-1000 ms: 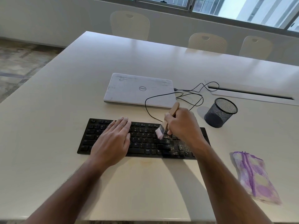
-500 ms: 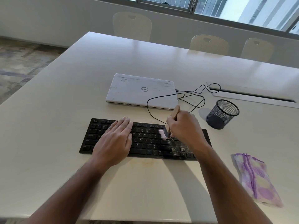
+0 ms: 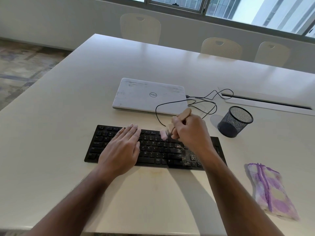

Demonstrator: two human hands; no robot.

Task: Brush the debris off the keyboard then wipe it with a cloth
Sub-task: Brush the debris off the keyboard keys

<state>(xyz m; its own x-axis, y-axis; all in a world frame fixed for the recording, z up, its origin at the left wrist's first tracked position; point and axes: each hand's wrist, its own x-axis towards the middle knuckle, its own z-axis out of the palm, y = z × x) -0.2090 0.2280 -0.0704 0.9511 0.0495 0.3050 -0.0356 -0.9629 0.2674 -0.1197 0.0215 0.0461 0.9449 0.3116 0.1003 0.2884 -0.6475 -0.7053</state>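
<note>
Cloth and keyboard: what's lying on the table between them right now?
In the head view, nothing lies between the purple cloth and the keyboard's right end, only bare table. The right forearm crosses above near that end.

Keyboard: flat black plastic keyboard (image 3: 158, 150), frame centre, pale debris on its right keys.
Brush: wooden-handled, pale-bristled brush (image 3: 172, 128), tilted, blurred, above the upper keys.
Cloth: folded purple-and-white cloth (image 3: 271, 191), lower right.

An office meeting room: long white table (image 3: 119, 68), matching chairs (image 3: 221, 47), closed laptop (image 3: 150, 95).
</note>
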